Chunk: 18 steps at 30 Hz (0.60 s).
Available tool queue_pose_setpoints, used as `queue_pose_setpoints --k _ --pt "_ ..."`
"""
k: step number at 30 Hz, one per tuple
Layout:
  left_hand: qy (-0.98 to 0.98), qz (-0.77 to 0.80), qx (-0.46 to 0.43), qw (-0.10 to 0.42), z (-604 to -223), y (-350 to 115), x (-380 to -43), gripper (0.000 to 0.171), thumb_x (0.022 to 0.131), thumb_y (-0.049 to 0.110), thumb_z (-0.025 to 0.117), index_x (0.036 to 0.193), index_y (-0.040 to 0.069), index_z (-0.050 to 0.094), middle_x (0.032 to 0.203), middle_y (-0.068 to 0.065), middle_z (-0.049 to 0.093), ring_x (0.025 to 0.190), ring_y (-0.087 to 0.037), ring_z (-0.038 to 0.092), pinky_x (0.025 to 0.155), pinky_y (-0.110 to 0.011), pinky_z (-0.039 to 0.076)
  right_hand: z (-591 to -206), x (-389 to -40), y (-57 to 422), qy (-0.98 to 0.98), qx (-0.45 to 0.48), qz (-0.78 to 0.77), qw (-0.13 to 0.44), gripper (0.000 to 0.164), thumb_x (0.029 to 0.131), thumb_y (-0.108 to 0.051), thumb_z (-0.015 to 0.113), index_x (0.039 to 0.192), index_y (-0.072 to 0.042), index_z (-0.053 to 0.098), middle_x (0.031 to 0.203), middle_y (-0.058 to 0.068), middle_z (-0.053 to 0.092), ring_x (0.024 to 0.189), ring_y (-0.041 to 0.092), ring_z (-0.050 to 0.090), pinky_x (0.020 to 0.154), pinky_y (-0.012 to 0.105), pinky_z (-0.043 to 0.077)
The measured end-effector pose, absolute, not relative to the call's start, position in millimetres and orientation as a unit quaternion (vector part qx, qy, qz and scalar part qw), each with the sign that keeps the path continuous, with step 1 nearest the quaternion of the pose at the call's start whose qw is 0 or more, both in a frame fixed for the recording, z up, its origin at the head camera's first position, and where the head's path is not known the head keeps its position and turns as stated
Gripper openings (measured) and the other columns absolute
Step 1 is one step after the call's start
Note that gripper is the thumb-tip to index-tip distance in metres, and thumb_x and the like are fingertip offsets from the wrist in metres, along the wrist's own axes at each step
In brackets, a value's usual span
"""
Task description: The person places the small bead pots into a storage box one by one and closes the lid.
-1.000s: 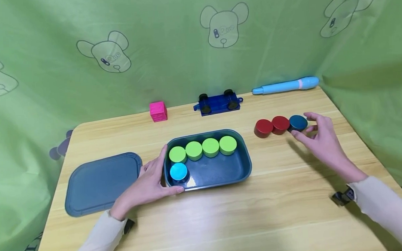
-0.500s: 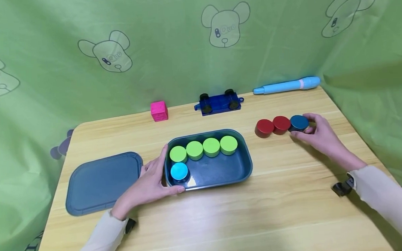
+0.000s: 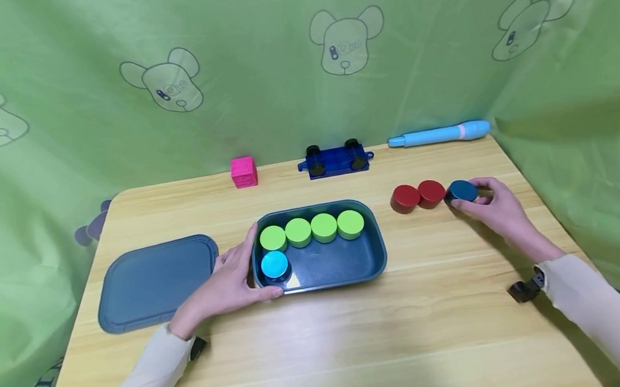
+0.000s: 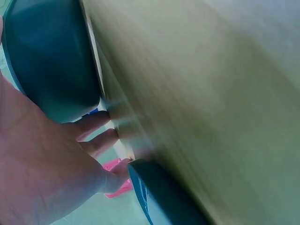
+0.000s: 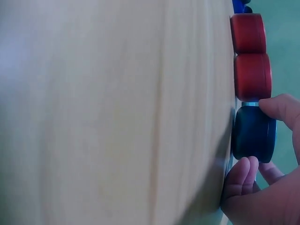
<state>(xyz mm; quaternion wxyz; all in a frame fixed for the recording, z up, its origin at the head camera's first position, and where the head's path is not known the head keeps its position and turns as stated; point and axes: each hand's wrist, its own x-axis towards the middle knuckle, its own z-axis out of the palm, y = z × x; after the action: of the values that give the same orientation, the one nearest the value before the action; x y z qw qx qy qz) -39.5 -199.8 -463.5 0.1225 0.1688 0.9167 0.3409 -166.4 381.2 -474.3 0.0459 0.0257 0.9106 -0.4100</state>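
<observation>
My right hand point(image 3: 500, 211) pinches a dark blue round, lidded jar-like piece point(image 3: 460, 190) at the table's right; in the right wrist view the thumb and fingertips bracket the dark blue piece point(image 5: 253, 133). Just left of it, two red round pieces point(image 3: 418, 195) stand side by side. My left hand point(image 3: 225, 284) rests against the left end of a dark blue rectangular box point(image 3: 345, 278), fingers fairly straight, thumb along the front wall. Inside, several light green round pieces point(image 3: 311, 229) line the back, and a bright blue one point(image 3: 274, 265) sits at front left.
A flat dark blue lid point(image 3: 158, 284) lies left of the box. Along the back edge are a pink cube point(image 3: 244, 172), a blue wheeled toy chassis point(image 3: 337, 160) and a light blue pen-like stick point(image 3: 439, 133). Green printed cloth point(image 3: 264, 103) hangs behind the wooden table point(image 3: 379, 340).
My right hand has closed its fingers onto the dark blue round piece and shifted it slightly right, opening a small gap from the red ones. The left hand has stayed put.
</observation>
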Motion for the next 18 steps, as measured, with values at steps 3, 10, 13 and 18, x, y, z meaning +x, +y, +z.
queue_pose_setpoints --k 3,10,13,18 --pt "0.917 0.34 0.164 0.125 -462 -202 -37 0.137 0.085 0.072 0.083 0.177 0.025 -0.007 0.178 -0.009 0.026 0.162 -0.04 0.024 0.117 -0.077 0.016 -477 -163 378 0.903 0.035 -0.427 0.037 0.077 0.105 -0.036 0.077 0.159 0.005 0.04 0.136 0.021 0.05 0.095 0.015 0.05 0.067 0.015 0.048" --pt "0.92 0.332 0.168 0.125 -464 -203 -38 0.136 0.085 0.076 0.081 0.176 0.03 -0.009 0.178 -0.009 0.026 0.162 -0.039 0.024 0.116 -0.076 0.016 -469 -148 368 0.888 0.046 -0.458 0.009 0.073 0.105 -0.031 0.077 0.156 0.005 0.041 0.138 0.014 0.047 0.094 0.013 0.051 0.066 0.016 0.048" --pt "0.919 0.334 0.166 0.127 -464 -201 -39 0.136 0.084 0.077 0.081 0.176 0.032 -0.01 0.178 -0.008 0.026 0.162 -0.038 0.024 0.117 -0.075 0.016 -464 -144 364 0.889 0.049 -0.455 -0.002 0.073 0.104 -0.032 0.078 0.157 0.004 0.041 0.138 0.012 0.047 0.094 0.013 0.051 0.065 0.017 0.048" --pt "0.918 0.337 0.168 0.125 -464 -199 -39 0.136 0.085 0.074 0.082 0.176 0.03 -0.009 0.178 -0.008 0.026 0.163 -0.039 0.023 0.115 -0.077 0.016 -457 -140 357 0.892 0.048 -0.449 -0.017 0.073 0.103 -0.031 0.079 0.155 0.004 0.042 0.139 0.009 0.047 0.092 0.012 0.052 0.066 0.016 0.048"
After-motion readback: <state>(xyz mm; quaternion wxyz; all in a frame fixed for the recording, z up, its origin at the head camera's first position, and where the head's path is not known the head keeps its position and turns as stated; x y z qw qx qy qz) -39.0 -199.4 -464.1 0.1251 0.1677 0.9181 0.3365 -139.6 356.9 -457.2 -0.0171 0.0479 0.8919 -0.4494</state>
